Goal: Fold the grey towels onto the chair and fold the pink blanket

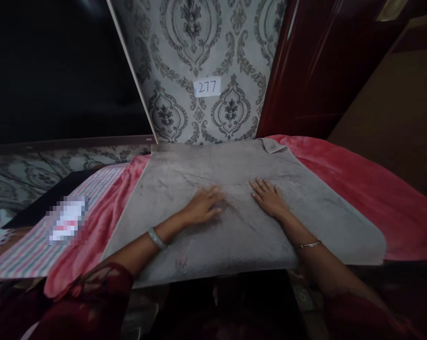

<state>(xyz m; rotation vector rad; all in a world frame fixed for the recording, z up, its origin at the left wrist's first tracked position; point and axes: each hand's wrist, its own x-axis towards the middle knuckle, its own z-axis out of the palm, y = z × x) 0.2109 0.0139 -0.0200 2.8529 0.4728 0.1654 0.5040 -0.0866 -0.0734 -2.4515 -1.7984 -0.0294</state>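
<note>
Striped cloth and pinkish-red blanket lie left of the left grip, which is blurred, thumb spread from fingers. Grey cloth lies beneath both grips. The right grip rests on it, palm down, fingers spread; red fabric lies beyond, rightward.

Dim light, its source hard to make out, covers the grey plush cloth. Blur smears the bare left hand beside soft shadow, pale glare streaks the glossy dark-red panel, and coarse pixels mask a white-and-red patch.
</note>
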